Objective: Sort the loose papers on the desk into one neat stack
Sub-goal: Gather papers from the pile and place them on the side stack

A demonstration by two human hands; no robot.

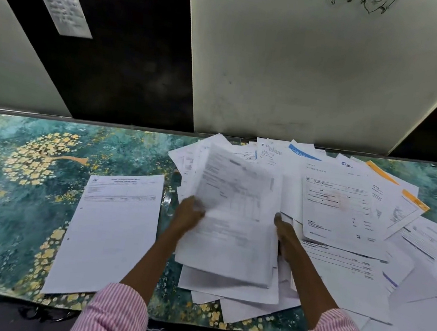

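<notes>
The sheet (235, 221) you have lifted is thin, limp printer paper. It weighs almost nothing, and it will sag, flutter and crease if you hold it by one corner. Your left hand (189, 213) pinches its left edge. Your right hand (284, 231) sits at the right edge, well apart from the left, but its fingers are buried in paper, so I cannot tell whether it grips this sheet or the ones beneath.

Take each sheet by both long edges near the middle so it hangs flat. Slick pages slide over one another, so watch that none ride along underneath.

The sheet hovers over the loose papers (342, 215), which are fanned at all angles across the right half of the desk (17, 197). The started stack (111, 234) lies flat just to the left, apart from the heap.
</notes>
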